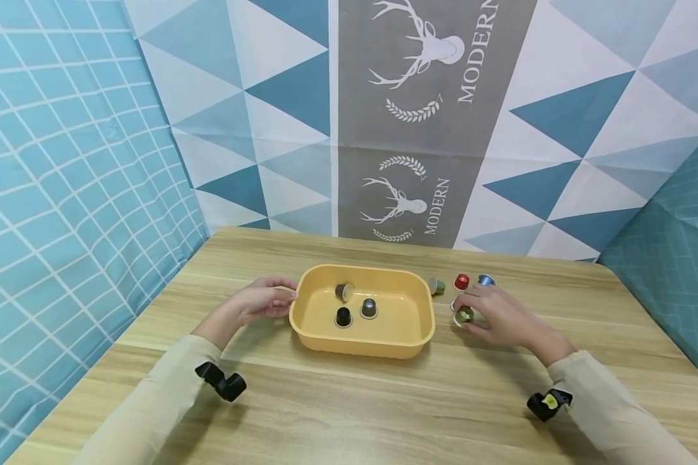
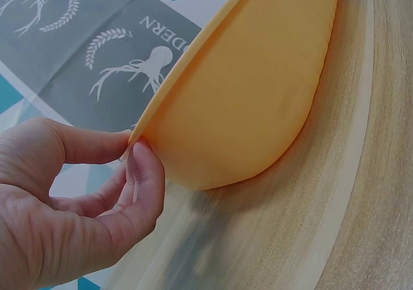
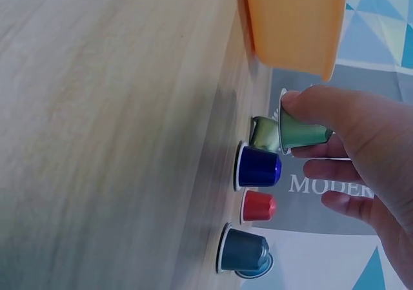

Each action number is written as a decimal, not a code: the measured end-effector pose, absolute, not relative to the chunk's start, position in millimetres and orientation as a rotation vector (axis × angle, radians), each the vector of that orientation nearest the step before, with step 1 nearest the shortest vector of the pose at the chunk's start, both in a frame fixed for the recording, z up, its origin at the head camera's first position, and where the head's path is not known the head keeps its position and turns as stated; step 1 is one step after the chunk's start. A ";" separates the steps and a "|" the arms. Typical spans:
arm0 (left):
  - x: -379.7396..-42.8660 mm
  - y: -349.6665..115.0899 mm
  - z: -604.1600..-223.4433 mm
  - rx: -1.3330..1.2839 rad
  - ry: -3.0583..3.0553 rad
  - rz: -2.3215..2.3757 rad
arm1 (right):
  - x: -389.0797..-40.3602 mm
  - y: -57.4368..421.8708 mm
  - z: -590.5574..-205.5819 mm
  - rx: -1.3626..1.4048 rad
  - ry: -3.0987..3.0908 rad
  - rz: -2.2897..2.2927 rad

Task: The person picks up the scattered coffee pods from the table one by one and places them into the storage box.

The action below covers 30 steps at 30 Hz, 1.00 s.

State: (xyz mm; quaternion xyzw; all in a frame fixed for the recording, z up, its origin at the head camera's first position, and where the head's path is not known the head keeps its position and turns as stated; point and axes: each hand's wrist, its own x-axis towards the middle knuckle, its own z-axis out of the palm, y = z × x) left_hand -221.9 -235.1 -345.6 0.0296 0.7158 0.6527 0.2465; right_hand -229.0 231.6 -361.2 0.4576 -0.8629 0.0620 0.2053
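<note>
Left hand (image 1: pixel 262 299) pinches yellow tray (image 1: pixel 398 316) rim; right hand (image 1: pixel 497 315) pinches green capsule (image 3: pixel 303 135).
Head view: tray lower centre, three capsules (image 1: pixel 369 308) inside; red capsule (image 1: pixel 461 281) right.

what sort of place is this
Probably a mocked-up filming corner rather than a lived-in room: a wood-patterned table is boxed in by creased, printed sheets, and black devices sit on both sleeves.
</note>
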 end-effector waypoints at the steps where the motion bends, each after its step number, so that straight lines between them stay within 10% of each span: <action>1: -221.8 -234.7 -345.6 0.073 1.956 1.779 | -229.1 231.3 -360.9 1.275 -2.406 0.170; 30: -224.3 -232.7 -348.8 -0.016 1.967 1.791 | -235.3 206.1 -338.2 1.311 -2.362 0.219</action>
